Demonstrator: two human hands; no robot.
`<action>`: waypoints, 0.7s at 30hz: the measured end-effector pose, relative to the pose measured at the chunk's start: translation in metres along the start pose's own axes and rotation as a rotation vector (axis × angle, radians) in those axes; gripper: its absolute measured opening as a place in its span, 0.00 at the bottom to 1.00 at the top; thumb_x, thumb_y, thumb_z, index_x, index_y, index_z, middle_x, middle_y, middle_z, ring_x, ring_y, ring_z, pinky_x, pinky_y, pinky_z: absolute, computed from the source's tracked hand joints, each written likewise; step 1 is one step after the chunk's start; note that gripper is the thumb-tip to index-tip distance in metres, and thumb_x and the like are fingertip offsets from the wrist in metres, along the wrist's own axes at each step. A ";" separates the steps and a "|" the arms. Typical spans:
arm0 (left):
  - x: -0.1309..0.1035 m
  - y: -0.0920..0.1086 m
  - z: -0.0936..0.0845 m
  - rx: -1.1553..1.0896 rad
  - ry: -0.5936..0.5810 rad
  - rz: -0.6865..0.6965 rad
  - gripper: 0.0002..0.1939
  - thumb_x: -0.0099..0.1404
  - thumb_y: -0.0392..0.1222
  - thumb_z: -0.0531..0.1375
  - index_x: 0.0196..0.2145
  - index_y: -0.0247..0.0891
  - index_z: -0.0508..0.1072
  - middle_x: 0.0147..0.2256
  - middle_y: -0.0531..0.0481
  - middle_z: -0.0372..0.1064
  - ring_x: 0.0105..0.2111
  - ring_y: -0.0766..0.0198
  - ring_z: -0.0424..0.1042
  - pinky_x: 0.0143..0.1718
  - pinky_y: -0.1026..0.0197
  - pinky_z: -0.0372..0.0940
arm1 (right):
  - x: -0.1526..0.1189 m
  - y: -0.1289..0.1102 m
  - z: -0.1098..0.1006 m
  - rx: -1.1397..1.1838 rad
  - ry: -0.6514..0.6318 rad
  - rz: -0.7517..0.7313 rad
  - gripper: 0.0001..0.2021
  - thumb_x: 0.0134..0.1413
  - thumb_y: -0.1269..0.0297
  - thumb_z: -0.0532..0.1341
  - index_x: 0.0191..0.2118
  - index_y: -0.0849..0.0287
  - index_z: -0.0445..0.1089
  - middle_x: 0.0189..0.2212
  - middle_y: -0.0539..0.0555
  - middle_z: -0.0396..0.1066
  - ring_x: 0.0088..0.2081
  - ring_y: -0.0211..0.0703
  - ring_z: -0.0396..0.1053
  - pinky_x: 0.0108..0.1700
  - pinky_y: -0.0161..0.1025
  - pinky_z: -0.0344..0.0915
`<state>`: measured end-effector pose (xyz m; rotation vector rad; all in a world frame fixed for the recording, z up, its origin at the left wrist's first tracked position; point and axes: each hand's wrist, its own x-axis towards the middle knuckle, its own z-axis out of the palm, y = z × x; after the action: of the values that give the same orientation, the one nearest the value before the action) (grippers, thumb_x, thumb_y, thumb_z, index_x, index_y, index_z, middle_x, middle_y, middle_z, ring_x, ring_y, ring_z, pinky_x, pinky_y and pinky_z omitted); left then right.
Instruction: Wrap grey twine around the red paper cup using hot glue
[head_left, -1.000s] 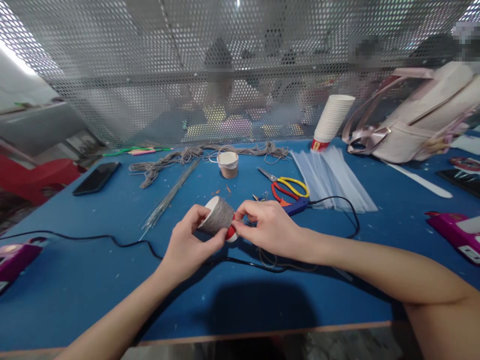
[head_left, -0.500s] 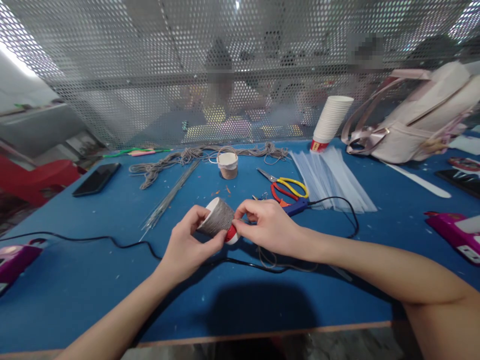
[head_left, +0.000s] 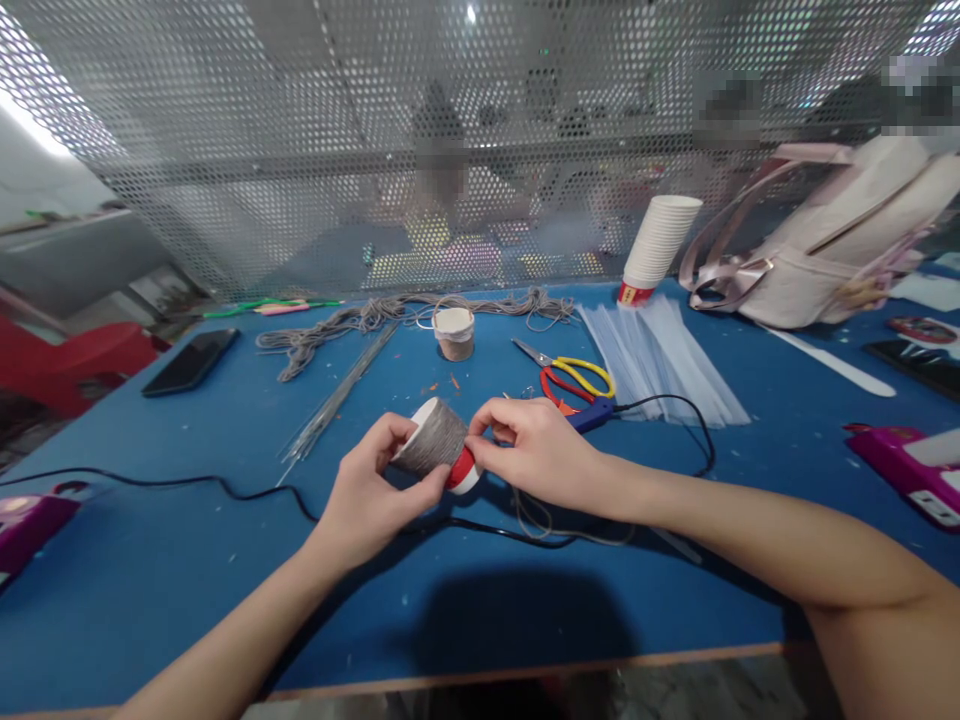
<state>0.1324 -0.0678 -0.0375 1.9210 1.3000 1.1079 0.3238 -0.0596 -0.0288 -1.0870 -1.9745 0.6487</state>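
Note:
A paper cup (head_left: 433, 440), wrapped in grey cord over most of its side, is tilted in my left hand (head_left: 373, 492). The fingers are at its rim and the thumb presses its side. A red band and white edge show bare at the cup's lower end. My right hand (head_left: 534, 452) pinches at the border between cord and red band; a grey cord (head_left: 536, 520) trails on the table below it. Behind my right hand lie a blue glue gun (head_left: 592, 415) and scissors (head_left: 574, 375) with red and yellow handles.
A small finished-looking cord-covered cup (head_left: 455, 335) with a handle stands ahead, before bundled grey cord (head_left: 367, 318). Wires (head_left: 337, 395), a phone (head_left: 191, 362), clear strips (head_left: 660, 365), stacked paper cups (head_left: 660, 245) and a backpack (head_left: 817, 250) surround it. A black cable (head_left: 487, 527) crosses the table.
The cup has turned slightly in my hands, with more of its red band now showing. Both hands keep nearly the same place and grip.

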 end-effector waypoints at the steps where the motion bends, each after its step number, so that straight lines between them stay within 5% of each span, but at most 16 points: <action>1: 0.000 -0.001 0.000 0.000 -0.001 0.005 0.08 0.52 0.41 0.62 0.29 0.40 0.65 0.25 0.55 0.67 0.25 0.66 0.66 0.29 0.62 0.61 | 0.000 0.000 0.000 0.006 -0.009 0.007 0.04 0.51 0.74 0.61 0.27 0.61 0.69 0.16 0.41 0.53 0.20 0.30 0.50 0.27 0.32 0.50; 21: 0.000 -0.002 0.000 -0.056 -0.001 0.030 0.10 0.49 0.40 0.62 0.28 0.41 0.63 0.26 0.53 0.67 0.26 0.65 0.67 0.29 0.62 0.63 | 0.004 -0.003 -0.007 0.056 -0.065 0.118 0.04 0.49 0.74 0.60 0.26 0.61 0.69 0.15 0.41 0.56 0.19 0.29 0.52 0.25 0.31 0.49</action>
<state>0.1315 -0.0669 -0.0388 1.9053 1.2305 1.1458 0.3273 -0.0573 -0.0211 -1.1672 -1.9455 0.8066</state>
